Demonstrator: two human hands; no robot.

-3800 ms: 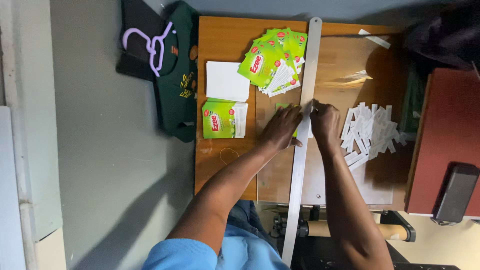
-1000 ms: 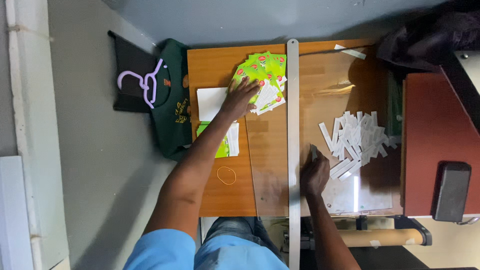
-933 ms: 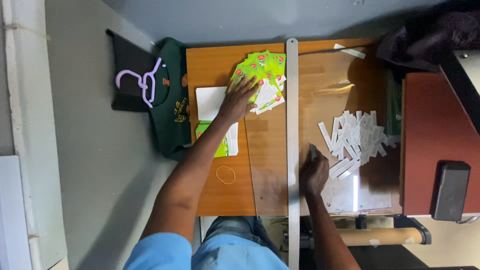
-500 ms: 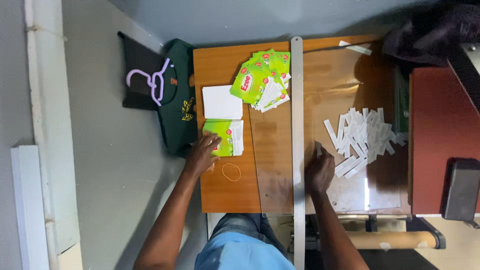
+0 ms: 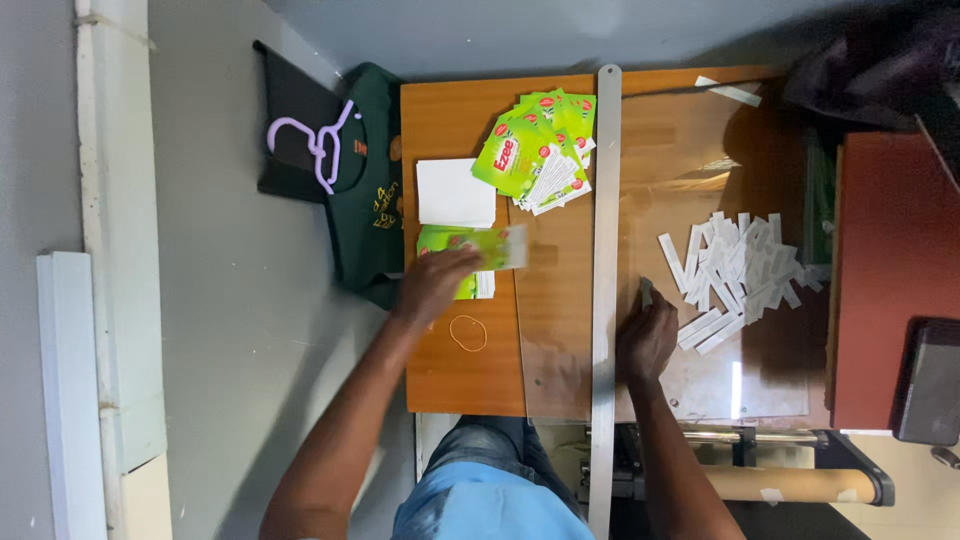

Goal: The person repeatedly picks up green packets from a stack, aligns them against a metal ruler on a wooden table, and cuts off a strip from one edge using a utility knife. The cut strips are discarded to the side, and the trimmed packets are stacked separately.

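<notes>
- Left hand (image 5: 437, 285) near the bench's (image 5: 445, 375) left edge, fingers pinching a green sachet (image 5: 497, 247), blurred, over the small green stack (image 5: 455, 262).
- Right hand (image 5: 648, 335) curled, fingertips pinching a small white strip (image 5: 646, 291), just right of the long metal ruler (image 5: 604, 250).
- White strips pile (image 5: 738, 270) toward the right edge; fanned green sachets (image 5: 538, 150) at the far edge; rubber band (image 5: 467, 333) near the left hand.

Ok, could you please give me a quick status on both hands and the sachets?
Left hand on green sachet stack, one sachet blurred. Right hand beside metal ruler, holding small item. Rubber band nearby.
</notes>
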